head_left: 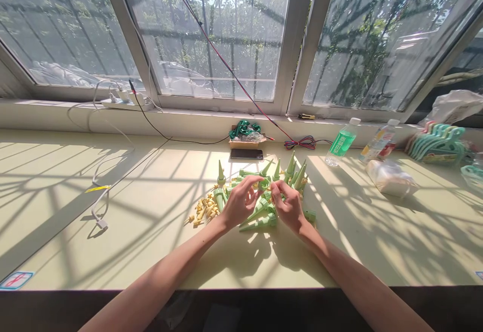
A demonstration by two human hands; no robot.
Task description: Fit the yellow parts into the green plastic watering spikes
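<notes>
My left hand [240, 200] grips a light green plastic cone piece [264, 184] between thumb and fingers, its round open end turned toward me. Close beside it, my right hand [288, 202] is closed in a pinch at the edge of that piece; what lies between its fingertips is too small to make out. Around and under both hands lie several more green cone pieces [260, 223], some standing point up, others on their sides. A pile of small yellow peg-like parts [206, 208] lies left of my left hand.
Behind the pile are a black phone [246, 154] and a small box [247, 143] with green material. Farther right stand a green-labelled bottle [341, 142], another bottle [380, 141], a wrapped white pack [391, 177] and hangers [437, 142]. A white cable [101, 221] lies left.
</notes>
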